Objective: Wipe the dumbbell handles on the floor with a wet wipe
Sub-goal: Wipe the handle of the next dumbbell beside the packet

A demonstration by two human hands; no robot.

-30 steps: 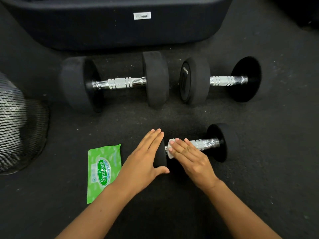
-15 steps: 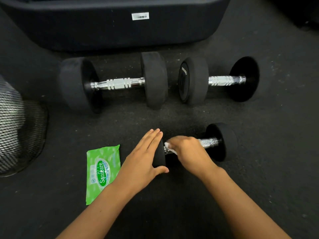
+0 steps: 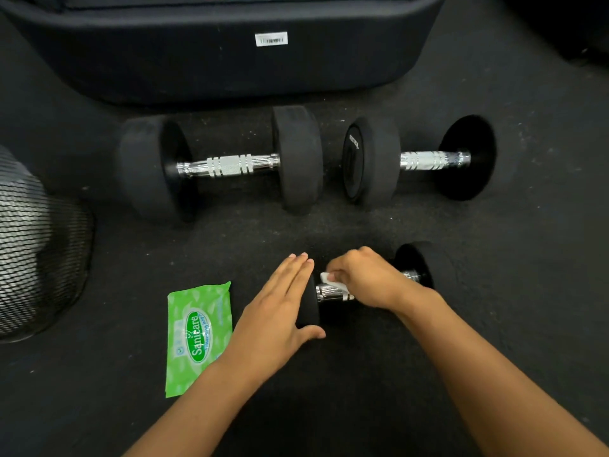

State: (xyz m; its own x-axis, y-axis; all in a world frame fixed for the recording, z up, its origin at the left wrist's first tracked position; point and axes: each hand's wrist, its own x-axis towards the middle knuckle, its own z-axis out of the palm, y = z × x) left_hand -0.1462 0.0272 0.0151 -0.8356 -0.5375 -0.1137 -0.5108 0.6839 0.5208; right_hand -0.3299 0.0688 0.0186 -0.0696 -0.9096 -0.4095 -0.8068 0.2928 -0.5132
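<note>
Three dumbbells lie on the dark, grainy rubber floor (image 3: 494, 324); the small black dumbbell with a ribbed chrome handle (image 3: 329, 293) is nearest to the person. The left hand (image 3: 280, 311) rests flat on its left weight, fingers straight and together, probably so the round weight cannot roll. The right hand (image 3: 365, 278) is curled around the handle, its fingers clamped on the thin white wet wipe (image 3: 329, 280), which wraps the metal. Behind lie the large matte black dumbbell (image 3: 220, 164) and the medium black dumbbell (image 3: 418, 159), their knurled handles bare. The glossy green wipes packet (image 3: 197, 334) lies flat just beside the left wrist, in easy reach.
</note>
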